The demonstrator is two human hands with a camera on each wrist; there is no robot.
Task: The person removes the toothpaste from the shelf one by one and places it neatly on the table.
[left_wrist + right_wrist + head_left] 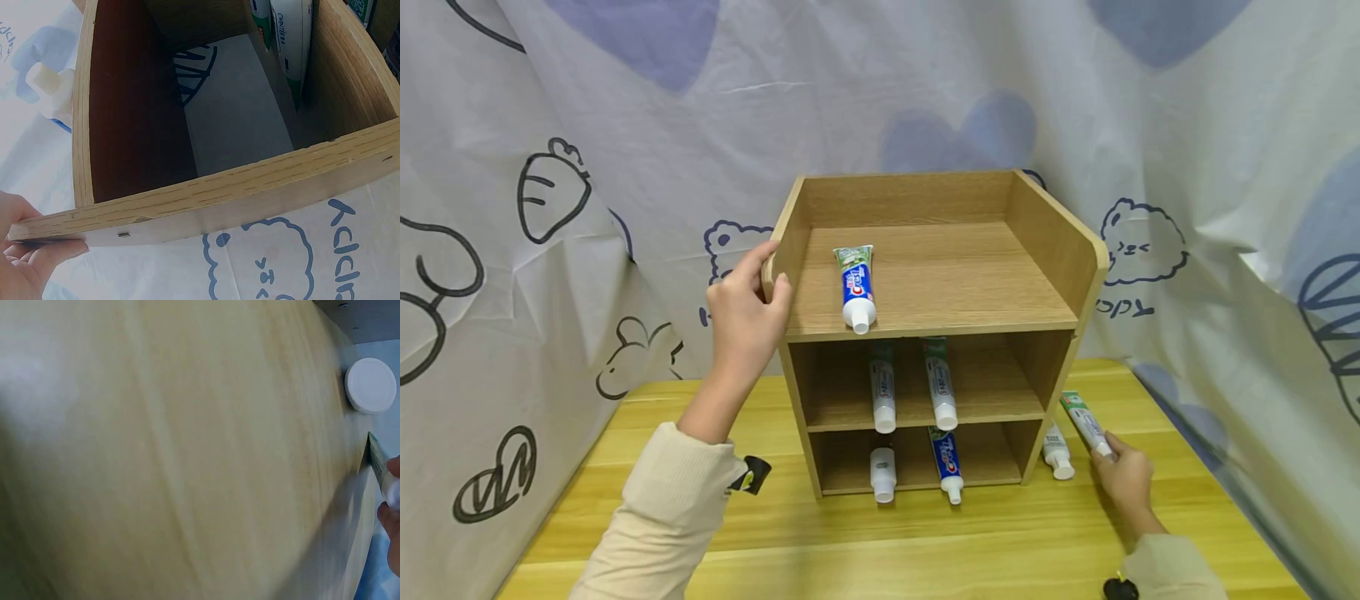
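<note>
My left hand (pixel 748 312) grips the upper left side panel of a wooden shelf (pixel 940 325); the left wrist view shows fingers and thumb on either side of the panel's edge (pixel 206 187). To the right of the shelf, my right hand (pixel 1126 479) pinches the cap end of a green and white toothpaste tube (pixel 1084 423). In the right wrist view that tube (pixel 379 462) slants between finger and thumb. Beside it lies another white-capped tube (pixel 1057 452) against the shelf's right side. A blue Crest tube (pixel 857 287) lies on the top shelf.
Two tubes (pixel 883 387) (pixel 940 385) lie on the middle level. The bottom level holds a white-capped tube (pixel 883 473) and a blue tube (pixel 947 460). The shelf stands on a yellow wooden table (pixel 850 550), with a patterned cloth (pixel 865 100) behind and at both sides.
</note>
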